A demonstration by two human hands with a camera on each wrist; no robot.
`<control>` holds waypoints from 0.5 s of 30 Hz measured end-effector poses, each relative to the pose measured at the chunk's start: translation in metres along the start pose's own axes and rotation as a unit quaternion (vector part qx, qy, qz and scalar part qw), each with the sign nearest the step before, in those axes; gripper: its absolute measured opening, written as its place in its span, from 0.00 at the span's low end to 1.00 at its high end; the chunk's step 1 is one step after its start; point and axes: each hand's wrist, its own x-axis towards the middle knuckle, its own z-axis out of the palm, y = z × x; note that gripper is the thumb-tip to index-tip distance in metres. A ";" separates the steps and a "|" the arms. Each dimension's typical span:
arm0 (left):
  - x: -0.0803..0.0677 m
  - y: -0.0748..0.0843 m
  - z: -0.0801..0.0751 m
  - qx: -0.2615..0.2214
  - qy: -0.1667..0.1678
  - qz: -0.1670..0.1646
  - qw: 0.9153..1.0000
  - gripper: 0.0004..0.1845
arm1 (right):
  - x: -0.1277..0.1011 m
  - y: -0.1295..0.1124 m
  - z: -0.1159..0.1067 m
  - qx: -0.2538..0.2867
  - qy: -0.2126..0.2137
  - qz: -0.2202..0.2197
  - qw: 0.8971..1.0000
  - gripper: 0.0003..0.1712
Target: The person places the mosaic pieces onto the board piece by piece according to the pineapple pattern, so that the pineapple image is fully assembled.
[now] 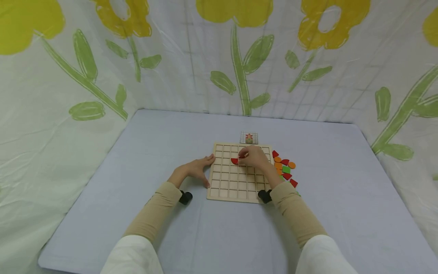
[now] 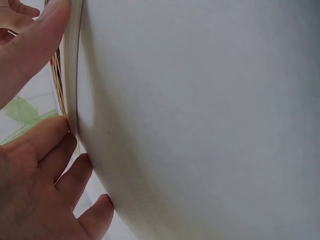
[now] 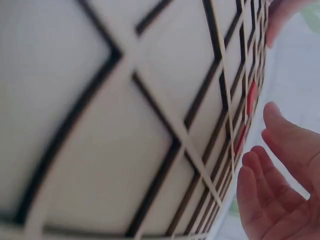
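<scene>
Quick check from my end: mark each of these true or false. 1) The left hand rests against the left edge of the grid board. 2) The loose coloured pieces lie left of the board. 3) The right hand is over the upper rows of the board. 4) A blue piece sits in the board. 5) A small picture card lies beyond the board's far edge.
1) True: the left hand rests against the left edge of the grid board.
2) False: the loose coloured pieces lie to the right of the board.
3) True: the right hand is over the upper rows.
4) False: the piece showing there is a red piece.
5) True: the picture card lies just beyond the far edge.
</scene>
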 end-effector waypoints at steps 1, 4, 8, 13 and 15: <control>0.000 0.000 0.000 0.000 0.000 0.000 1.000 0.60 | -0.002 0.002 -0.003 0.002 0.004 0.001 1.000 0.16; 0.000 0.001 0.000 0.000 -0.001 0.002 1.000 0.60 | -0.008 0.008 -0.015 0.018 0.011 0.021 1.000 0.17; 0.000 0.002 0.000 0.000 -0.005 0.006 1.000 0.60 | -0.019 0.022 -0.030 0.026 0.019 0.039 0.999 0.17; 0.001 0.000 0.000 0.005 -0.005 0.009 1.000 0.60 | -0.033 0.044 -0.044 0.027 0.034 0.041 0.998 0.16; 0.002 -0.001 0.000 0.007 -0.004 0.011 1.000 0.60 | -0.038 0.054 -0.049 0.028 0.042 0.049 0.998 0.16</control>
